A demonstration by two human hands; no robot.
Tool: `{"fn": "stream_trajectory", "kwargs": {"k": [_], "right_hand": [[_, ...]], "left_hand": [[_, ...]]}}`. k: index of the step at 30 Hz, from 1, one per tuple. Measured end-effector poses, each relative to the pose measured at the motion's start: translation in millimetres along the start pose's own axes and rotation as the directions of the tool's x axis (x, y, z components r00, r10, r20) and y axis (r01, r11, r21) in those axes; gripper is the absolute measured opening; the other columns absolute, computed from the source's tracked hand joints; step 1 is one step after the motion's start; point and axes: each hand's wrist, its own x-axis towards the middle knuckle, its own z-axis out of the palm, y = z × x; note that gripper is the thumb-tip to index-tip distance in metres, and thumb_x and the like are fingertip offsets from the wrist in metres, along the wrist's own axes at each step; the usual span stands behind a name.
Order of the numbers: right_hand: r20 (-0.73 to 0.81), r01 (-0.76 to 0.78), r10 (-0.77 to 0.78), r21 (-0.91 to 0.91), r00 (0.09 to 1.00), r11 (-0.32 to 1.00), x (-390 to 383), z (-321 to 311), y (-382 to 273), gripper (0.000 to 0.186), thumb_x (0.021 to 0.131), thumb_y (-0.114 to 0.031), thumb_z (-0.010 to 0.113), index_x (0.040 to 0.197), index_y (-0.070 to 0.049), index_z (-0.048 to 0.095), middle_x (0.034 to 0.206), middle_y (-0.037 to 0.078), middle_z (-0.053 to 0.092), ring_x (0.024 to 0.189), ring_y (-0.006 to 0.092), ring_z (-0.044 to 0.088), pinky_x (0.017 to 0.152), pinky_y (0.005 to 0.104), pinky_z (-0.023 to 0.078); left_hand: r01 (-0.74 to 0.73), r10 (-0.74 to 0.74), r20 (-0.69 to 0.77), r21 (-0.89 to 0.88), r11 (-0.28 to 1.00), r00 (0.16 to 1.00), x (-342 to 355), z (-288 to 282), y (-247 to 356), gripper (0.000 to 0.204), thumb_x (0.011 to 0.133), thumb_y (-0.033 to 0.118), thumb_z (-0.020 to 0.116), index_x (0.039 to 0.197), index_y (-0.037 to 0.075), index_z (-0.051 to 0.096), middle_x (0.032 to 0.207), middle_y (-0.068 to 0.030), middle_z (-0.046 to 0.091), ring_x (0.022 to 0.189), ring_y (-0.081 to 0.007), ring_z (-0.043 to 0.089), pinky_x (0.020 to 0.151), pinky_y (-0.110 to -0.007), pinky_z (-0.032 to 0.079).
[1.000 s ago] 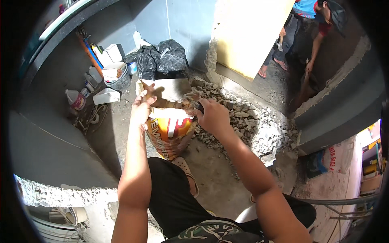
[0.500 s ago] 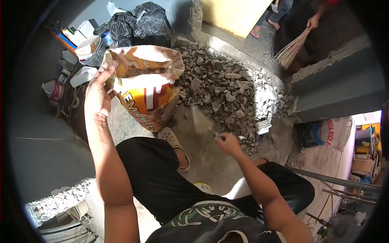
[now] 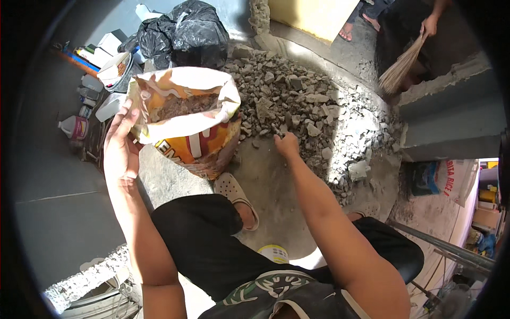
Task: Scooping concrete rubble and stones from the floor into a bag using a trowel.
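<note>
A printed orange, brown and white sack (image 3: 202, 146) stands on the floor before my left foot, its mouth wide and rubble (image 3: 186, 105) showing inside. My left hand (image 3: 122, 141) grips the sack's left rim, thumb and fingers closed on the folded edge. To the right, my right hand (image 3: 287, 144) is closed around a trowel (image 3: 277, 130) at the near edge of the grey broken-concrete heap (image 3: 297, 101). The trowel's blade is mostly hidden against the chunks.
Black garbage bags (image 3: 199, 34) sit behind the sack, with a bucket (image 3: 125, 72) and bottles to their left. Another person's hand (image 3: 429, 25) holds a stick broom (image 3: 404, 64) at the upper right. A low broken wall (image 3: 446, 114) bounds the right side; a yellow-white tub (image 3: 273, 253) stands between my legs.
My right hand has moved forward with the trowel, from bare floor to the heap. The sack's mouth now shows more of its contents. The other person's broom has shifted.
</note>
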Motion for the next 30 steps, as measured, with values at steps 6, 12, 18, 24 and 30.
{"fn": "stream_trajectory", "kwargs": {"k": [6, 12, 18, 24, 30], "right_hand": [[-0.001, 0.046, -0.046, 0.085, 0.999, 0.995, 2, 10, 6, 0.054, 0.086, -0.043, 0.067, 0.120, -0.001, 0.064, 0.120, 0.021, 0.064, 0.113, 0.0360, 0.059, 0.095, 0.0441, 0.048], [-0.163, 0.164, -0.145, 0.111, 0.976, 0.980, -1, 2, 18, 0.045, 0.081, -0.044, 0.072, 0.102, -0.005, 0.074, 0.098, 0.018, 0.071, 0.094, 0.0350, 0.066, 0.083, 0.0423, 0.050], [-0.127, 0.318, -0.307, 0.075, 0.943, 0.945, 2, -79, 0, 0.040, 0.083, -0.040, 0.071, 0.095, -0.003, 0.074, 0.080, 0.015, 0.070, 0.077, 0.0286, 0.067, 0.075, 0.0402, 0.051], [0.044, 0.176, -0.180, 0.080, 0.983, 0.981, -73, -213, -98, 0.043, 0.082, -0.039, 0.073, 0.105, -0.003, 0.072, 0.078, 0.014, 0.071, 0.075, 0.0280, 0.068, 0.077, 0.0413, 0.052], [-0.002, 0.345, -0.346, 0.061, 0.938, 0.937, -138, -301, -185, 0.031, 0.086, -0.028, 0.071, 0.100, 0.000, 0.072, 0.064, 0.007, 0.065, 0.050, 0.0148, 0.058, 0.048, 0.0329, 0.046]], "left_hand": [[0.011, -0.009, -0.033, 0.051, 0.999, 0.999, 6, 0, 1, 0.070, 0.086, 0.024, 0.072, 0.143, -0.002, 0.041, 0.132, -0.0113, 0.054, 0.119, -0.0193, 0.053, 0.094, -0.032, 0.044], [0.027, -0.027, -0.010, 0.046, 0.999, 1.000, 2, -3, 6, 0.069, 0.088, 0.025, 0.070, 0.143, -0.003, 0.040, 0.129, -0.0108, 0.057, 0.118, -0.0183, 0.054, 0.092, -0.033, 0.045], [0.034, -0.034, -0.008, 0.063, 0.997, 0.999, 0, 3, 7, 0.067, 0.088, 0.027, 0.070, 0.143, 0.001, 0.042, 0.129, -0.0110, 0.057, 0.113, -0.0188, 0.055, 0.089, -0.032, 0.046], [0.047, -0.045, -0.019, 0.131, 0.990, 0.999, -7, 1, 12, 0.067, 0.087, 0.027, 0.071, 0.143, 0.002, 0.043, 0.128, -0.0106, 0.058, 0.106, -0.0168, 0.057, 0.084, -0.031, 0.046], [0.005, -0.005, 0.046, -0.001, 1.000, 0.999, -1, 2, 7, 0.064, 0.085, 0.027, 0.068, 0.141, 0.006, 0.046, 0.124, -0.0079, 0.062, 0.112, -0.0183, 0.058, 0.084, -0.033, 0.048]]}}
